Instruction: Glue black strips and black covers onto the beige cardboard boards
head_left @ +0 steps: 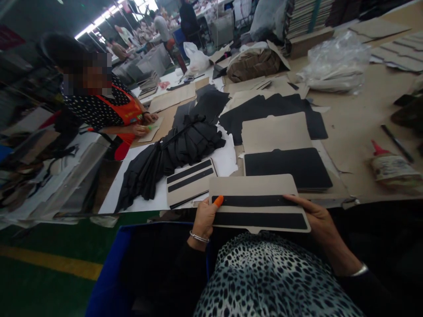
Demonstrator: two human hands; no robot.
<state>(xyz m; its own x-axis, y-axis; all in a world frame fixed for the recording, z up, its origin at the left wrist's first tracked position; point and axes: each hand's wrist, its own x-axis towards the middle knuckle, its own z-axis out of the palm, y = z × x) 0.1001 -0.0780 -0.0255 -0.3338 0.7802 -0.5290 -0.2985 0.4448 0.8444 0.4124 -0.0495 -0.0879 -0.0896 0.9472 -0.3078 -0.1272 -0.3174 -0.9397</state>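
A beige panel [254,185] with two black strips across it is held above my lap, near the table edge. My left hand [206,216] grips its left end, an orange cover on the thumb. At the panel's right end is my right hand [319,220], thumb along the top face and fingers behind. Just beyond lies a similar striped panel [190,194] on the left, and a black panel [287,168] with a beige panel [274,132] behind it on the right. A heap of black strips [185,147] lies on white sheet.
A person in an orange apron [124,105] works at the table's left side. A glue bottle with a red cap [390,165] and a black pen [396,143] lie at the right. Black sheets [271,112] and a clear plastic bag [337,64] lie farther back.
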